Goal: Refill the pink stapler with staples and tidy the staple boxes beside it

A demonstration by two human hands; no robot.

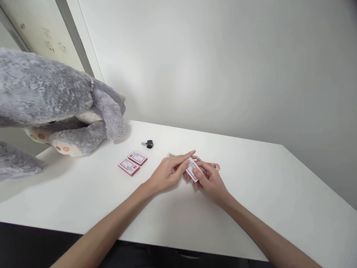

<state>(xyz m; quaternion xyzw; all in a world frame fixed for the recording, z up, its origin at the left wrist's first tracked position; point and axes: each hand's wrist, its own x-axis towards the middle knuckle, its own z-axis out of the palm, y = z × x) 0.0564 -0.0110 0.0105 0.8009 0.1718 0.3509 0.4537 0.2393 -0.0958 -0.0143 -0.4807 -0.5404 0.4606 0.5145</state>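
Note:
A small white and red staple box (192, 172) is held tilted between my two hands above the table. My right hand (209, 180) grips it, thumb on its printed face and fingers behind. My left hand (171, 171) is at the box's left edge, with its thumb against it and its index finger stretched over the top. Behind the hands lies a pink stapler (214, 166), mostly covered by them. Two similar staple boxes, a nearer one (128, 167) and a farther one (137, 158), rest side by side to the left.
A black-handled staple remover (147, 144) lies beyond the two boxes. On the left, a large grey plush toy (83, 108) takes up the corner of the white table (251, 167). A pale wall (209, 67) rises behind the table's back edge.

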